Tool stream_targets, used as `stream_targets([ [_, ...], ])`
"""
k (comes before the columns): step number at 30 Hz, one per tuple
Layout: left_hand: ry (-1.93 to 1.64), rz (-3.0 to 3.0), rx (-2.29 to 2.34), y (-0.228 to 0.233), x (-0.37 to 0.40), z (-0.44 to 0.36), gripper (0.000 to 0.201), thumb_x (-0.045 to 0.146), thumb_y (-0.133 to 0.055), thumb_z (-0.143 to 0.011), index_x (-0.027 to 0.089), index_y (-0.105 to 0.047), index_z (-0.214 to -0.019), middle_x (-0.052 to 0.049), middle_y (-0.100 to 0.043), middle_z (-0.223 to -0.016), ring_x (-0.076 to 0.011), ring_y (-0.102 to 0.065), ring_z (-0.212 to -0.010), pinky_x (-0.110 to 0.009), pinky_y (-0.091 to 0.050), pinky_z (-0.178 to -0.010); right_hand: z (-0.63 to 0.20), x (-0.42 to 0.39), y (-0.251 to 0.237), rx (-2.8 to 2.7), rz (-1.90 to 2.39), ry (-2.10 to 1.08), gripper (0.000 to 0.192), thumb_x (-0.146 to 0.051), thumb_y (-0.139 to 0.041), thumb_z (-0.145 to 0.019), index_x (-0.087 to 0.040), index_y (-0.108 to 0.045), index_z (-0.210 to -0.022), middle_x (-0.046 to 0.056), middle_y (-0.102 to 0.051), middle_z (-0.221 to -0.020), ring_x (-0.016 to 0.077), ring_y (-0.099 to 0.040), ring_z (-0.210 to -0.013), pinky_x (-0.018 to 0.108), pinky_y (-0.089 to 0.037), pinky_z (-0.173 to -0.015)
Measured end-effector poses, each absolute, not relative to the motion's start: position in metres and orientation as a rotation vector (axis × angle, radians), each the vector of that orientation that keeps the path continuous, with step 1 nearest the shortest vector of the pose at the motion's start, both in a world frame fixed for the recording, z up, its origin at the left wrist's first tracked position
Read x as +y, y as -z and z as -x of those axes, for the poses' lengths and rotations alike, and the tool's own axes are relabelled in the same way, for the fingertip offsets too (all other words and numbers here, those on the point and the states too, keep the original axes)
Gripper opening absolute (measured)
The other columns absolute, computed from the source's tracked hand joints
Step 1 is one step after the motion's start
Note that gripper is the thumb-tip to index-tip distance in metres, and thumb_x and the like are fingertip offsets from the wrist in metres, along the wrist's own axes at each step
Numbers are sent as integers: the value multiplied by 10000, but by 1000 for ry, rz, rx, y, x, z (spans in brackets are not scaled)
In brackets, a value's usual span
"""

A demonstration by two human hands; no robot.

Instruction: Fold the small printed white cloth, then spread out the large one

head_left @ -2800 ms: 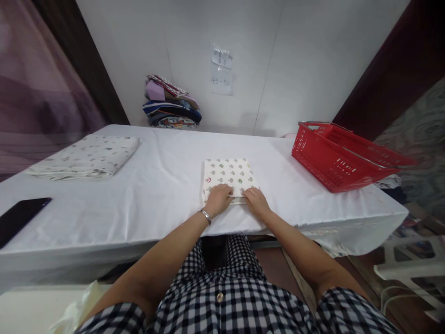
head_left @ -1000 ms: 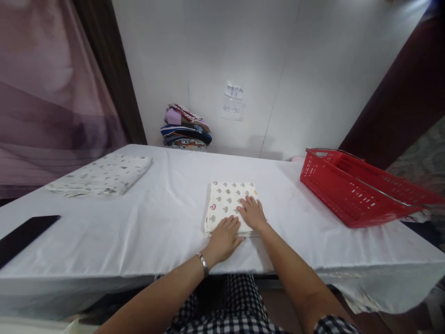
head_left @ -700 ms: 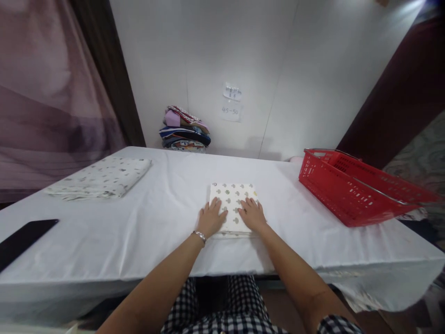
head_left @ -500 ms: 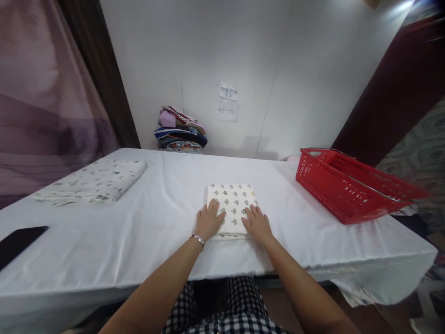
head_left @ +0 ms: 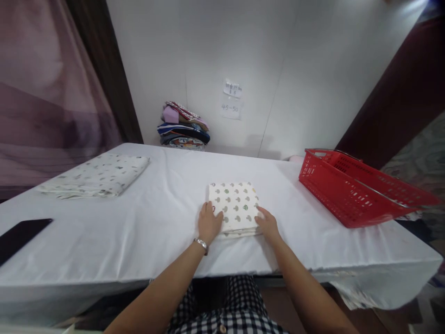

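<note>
— Where does the cloth sit from your hands?

— The folded cloth (head_left: 236,206), cream with little mushroom prints, lies flat on the desk (head_left: 146,227) straight ahead of me, near the front edge and about midway across. My left hand (head_left: 209,222) is at its near left corner, my right hand (head_left: 267,222) at its near right corner, so the cloth lies between them and a little beyond.

— How are the hands set?

— Both rest loosely open. The left lies palm down with its fingertips over the cloth's left edge, touching the print. The right is against the right edge, fingers curled at the stacked layers; whether they are tucked under, I cannot tell.

— Which way does it run?

— It is close to square, perhaps a little longer going away from me. The layered fold edges face me, along the near side.

— Which hand is nearer?

— Neither, really. Each touches its own side, so the cloth is framed evenly.

— What else is about?

— A red basket (head_left: 351,190) stands well apart on the right, tilted over the desk's end. A larger folded printed cloth (head_left: 100,174) lies far left, a dark flat phone (head_left: 19,234) at the left near edge, and a stack of coloured fabrics (head_left: 183,126) against the wall behind.
</note>
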State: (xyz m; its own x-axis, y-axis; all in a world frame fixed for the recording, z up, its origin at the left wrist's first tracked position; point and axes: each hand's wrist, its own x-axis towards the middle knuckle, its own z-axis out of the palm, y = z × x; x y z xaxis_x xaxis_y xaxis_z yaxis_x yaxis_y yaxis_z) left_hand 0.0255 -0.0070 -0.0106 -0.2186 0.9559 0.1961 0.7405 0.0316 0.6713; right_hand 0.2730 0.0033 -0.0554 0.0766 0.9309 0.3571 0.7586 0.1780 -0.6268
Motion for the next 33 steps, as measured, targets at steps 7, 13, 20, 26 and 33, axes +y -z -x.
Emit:
stream_targets([
  [7,-836,-1887,1784,13,-41,-57,599,375,-542,-813,161,-399,-1354,-167,-391,-1429,-298,-373,-1328,-426,-383,-1048,-297,54,-5,-1798,1830,-79,363,-207,-491,-795,-139,-656,-1112,148,-512,-1343,293,-474,-1228,486,-353,-1029],
  [13,-1020,-1879,1701,14,-35,-34,425,322,-505,-854,181,-510,-1255,-113,-456,-1379,-223,-451,-1265,-364,-389,-1054,-237,22,-20,-2167,1650,-20,390,-338,-428,-913,-224,-564,-1259,83,-423,-1440,240,-349,-1336,463,-225,-1104],
  [20,-980,-2277,1708,-11,22,-26,379,320,-473,-883,197,-530,-1236,-101,-387,-1458,-257,-290,-1371,-461,-259,-1115,-201,-16,-4,-2410,1681,-42,501,-448,-344,-952,-217,-422,-1390,92,-326,-1498,249,-253,-1392,482,-165,-1115],
  [26,-545,-2271,1692,-10,79,-8,396,413,-395,-912,276,-485,-1272,-52,-398,-1463,-278,-267,-1380,-601,-154,-1095,-211,-21,-1,-2416,1615,3,474,-401,-351,-957,-216,-432,-1385,83,-359,-1482,228,-262,-1391,440,-208,-1111],
  [33,-451,-2156,1629,-6,99,0,443,472,-401,-892,310,-457,-1301,-35,-318,-1510,-276,-217,-1398,-605,-156,-1084,-222,-31,11,-2356,1504,-25,414,-340,-350,-957,-217,-524,-1313,64,-438,-1433,209,-344,-1351,407,-247,-1101],
])
